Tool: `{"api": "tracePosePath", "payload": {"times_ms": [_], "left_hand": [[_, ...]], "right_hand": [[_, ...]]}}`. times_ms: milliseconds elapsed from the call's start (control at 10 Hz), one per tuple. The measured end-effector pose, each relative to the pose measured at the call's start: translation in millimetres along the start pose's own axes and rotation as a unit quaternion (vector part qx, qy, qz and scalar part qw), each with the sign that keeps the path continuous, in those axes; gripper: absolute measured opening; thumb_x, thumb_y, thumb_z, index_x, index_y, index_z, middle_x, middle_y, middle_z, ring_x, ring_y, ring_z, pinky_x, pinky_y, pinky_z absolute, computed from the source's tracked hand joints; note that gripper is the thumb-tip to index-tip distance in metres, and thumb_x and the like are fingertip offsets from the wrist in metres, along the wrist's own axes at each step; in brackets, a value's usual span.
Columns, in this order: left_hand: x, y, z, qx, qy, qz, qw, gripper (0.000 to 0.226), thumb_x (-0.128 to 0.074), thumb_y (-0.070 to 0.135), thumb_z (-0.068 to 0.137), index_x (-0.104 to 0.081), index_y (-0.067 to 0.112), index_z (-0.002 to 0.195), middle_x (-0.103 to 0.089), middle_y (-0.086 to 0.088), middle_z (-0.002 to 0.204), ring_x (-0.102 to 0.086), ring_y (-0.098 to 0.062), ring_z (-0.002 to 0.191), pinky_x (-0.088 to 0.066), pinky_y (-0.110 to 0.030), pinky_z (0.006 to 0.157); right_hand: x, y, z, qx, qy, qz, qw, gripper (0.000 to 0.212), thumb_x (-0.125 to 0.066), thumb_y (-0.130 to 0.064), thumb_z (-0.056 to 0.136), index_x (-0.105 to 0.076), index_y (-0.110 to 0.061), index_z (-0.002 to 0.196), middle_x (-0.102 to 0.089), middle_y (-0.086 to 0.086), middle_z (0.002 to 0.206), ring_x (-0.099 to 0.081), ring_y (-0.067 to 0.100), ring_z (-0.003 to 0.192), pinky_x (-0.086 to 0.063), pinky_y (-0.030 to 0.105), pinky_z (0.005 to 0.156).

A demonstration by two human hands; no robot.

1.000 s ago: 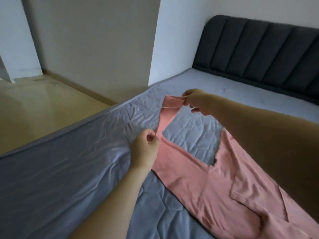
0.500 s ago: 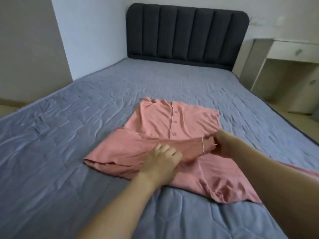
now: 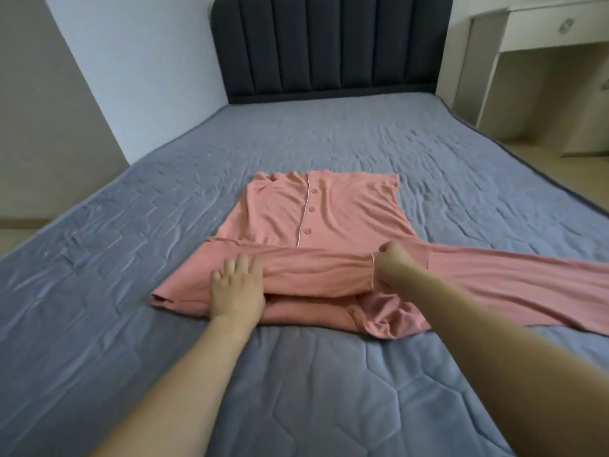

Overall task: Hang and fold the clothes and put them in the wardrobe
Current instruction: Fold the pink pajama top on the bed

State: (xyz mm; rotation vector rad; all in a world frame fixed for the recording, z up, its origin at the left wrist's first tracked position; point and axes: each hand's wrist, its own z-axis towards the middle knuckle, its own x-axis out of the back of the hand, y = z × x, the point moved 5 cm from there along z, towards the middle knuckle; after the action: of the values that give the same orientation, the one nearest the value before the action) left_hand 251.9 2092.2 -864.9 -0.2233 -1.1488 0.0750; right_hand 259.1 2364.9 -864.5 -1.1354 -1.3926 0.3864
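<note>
While left hand (image 3: 236,289) presses flat, right hand (image 3: 392,266) pinches sleeve cuff (image 3: 371,270).

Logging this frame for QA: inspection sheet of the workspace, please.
Surface: bed with blue quilted cover, wrinkled.
Job's things: pink shirt lying flat, buttons up, a sleeve folded across it.
Clutter: nothing seen.
Hands: left hand flat, pressing the sleeve; right hand pinching the sleeve's cuff.
Cables: nothing seen.
Surroundings: dark headboard, white desk on the right, walls, wood floor.
</note>
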Motion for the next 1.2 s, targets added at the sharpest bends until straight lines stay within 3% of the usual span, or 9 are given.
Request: {"api": "tracePosePath", "payload": {"times_ms": [300, 400, 500, 600, 700, 800, 900, 1100, 1200], "left_hand": [[-58, -119, -20, 0.179, -0.139, -0.002, 0.974, 0.047, -0.040, 0.017, 0.091, -0.044, 0.018, 0.138, -0.047, -0.011, 0.135, -0.046, -0.032, 0.123, -0.040, -0.042, 0.099], [-62, -138, -24, 0.247, -0.165, -0.037, 0.954, 0.050, -0.043, 0.020, 0.091, -0.038, 0.015, 0.140, -0.042, -0.014, 0.138, -0.044, -0.034, 0.126, -0.038, -0.044, 0.102], [-64, -139, -25, 0.183, -0.179, 0.044, 0.966, 0.054, -0.030, 0.018, 0.097, -0.028, 0.024, 0.150, -0.042, -0.009, 0.142, -0.044, -0.029, 0.127, -0.036, -0.040, 0.100], [-50, -139, -21, 0.146, -0.105, 0.062, 0.982, 0.049, -0.036, 0.014, 0.092, -0.049, 0.020, 0.139, -0.052, -0.010, 0.131, -0.050, -0.031, 0.116, -0.037, -0.041, 0.094], [-34, -118, -1, 0.015, 0.019, -0.127, 0.992, 0.055, -0.043, 0.012, 0.067, -0.067, 0.007, 0.116, -0.061, -0.018, 0.121, -0.059, -0.040, 0.104, -0.044, -0.047, 0.091], [-39, -85, 42, -0.052, -0.060, -0.315, 0.946, 0.055, -0.039, 0.009, 0.078, -0.061, 0.006, 0.129, -0.055, -0.017, 0.137, -0.052, -0.033, 0.126, -0.034, -0.035, 0.108], [-64, -81, 94, 0.043, -0.139, -0.349, 0.926, 0.056, -0.043, 0.003, 0.087, -0.046, 0.011, 0.143, -0.043, -0.014, 0.149, -0.041, -0.027, 0.136, -0.028, -0.032, 0.113], [-123, -112, 141, 0.068, -0.190, -0.326, 0.924, 0.014, -0.056, 0.012, 0.095, -0.065, 0.008, 0.105, -0.065, -0.016, 0.116, -0.059, -0.025, 0.101, -0.041, -0.030, 0.082], [-140, -121, 157, 0.070, -0.243, -0.324, 0.912, 0.017, -0.047, 0.015, 0.100, -0.061, 0.011, 0.092, -0.062, -0.025, 0.119, -0.057, -0.037, 0.112, -0.043, -0.039, 0.091]], "right_hand": [[-4, 20, -11, 0.115, 0.041, -0.350, 0.929, 0.029, -0.037, -0.010, 0.095, -0.045, -0.003, 0.123, -0.040, 0.025, 0.127, -0.050, 0.041, 0.108, -0.041, 0.041, 0.089], [-15, 0, -17, 0.166, 0.132, -0.472, 0.856, 0.040, -0.046, -0.019, 0.086, -0.045, -0.013, 0.125, -0.030, 0.017, 0.139, -0.039, 0.037, 0.119, -0.034, 0.048, 0.099], [-50, -29, -25, 0.287, 0.117, -0.447, 0.839, 0.051, -0.039, -0.034, 0.091, -0.037, -0.017, 0.139, -0.025, 0.013, 0.152, -0.025, 0.033, 0.137, -0.012, 0.055, 0.114], [-79, -26, -16, 0.256, 0.006, -0.383, 0.888, 0.062, -0.024, -0.054, 0.096, -0.018, -0.026, 0.152, -0.015, 0.007, 0.160, -0.015, 0.027, 0.146, 0.000, 0.052, 0.117], [-88, 5, -3, 0.184, -0.070, -0.366, 0.910, 0.069, -0.020, -0.065, 0.093, -0.007, -0.033, 0.153, -0.006, 0.002, 0.162, -0.006, 0.022, 0.148, 0.000, 0.049, 0.119], [-89, 20, 2, 0.204, -0.077, -0.374, 0.902, 0.080, -0.021, -0.073, 0.086, 0.003, -0.037, 0.153, 0.002, -0.003, 0.163, 0.003, 0.016, 0.149, 0.006, 0.043, 0.119], [-85, 27, 1, 0.212, -0.053, -0.372, 0.902, 0.091, -0.017, -0.081, 0.077, 0.008, -0.036, 0.152, 0.005, -0.006, 0.162, 0.007, 0.013, 0.148, 0.010, 0.040, 0.119], [-91, 37, -6, 0.227, 0.016, -0.372, 0.900, 0.088, -0.009, -0.080, 0.076, -0.001, -0.038, 0.153, 0.002, -0.007, 0.162, 0.006, 0.012, 0.148, 0.008, 0.040, 0.119], [-89, 36, -4, 0.231, 0.025, -0.372, 0.899, 0.087, -0.007, -0.080, 0.075, -0.002, -0.039, 0.152, 0.000, -0.008, 0.162, 0.005, 0.011, 0.148, 0.007, 0.040, 0.120]]}}
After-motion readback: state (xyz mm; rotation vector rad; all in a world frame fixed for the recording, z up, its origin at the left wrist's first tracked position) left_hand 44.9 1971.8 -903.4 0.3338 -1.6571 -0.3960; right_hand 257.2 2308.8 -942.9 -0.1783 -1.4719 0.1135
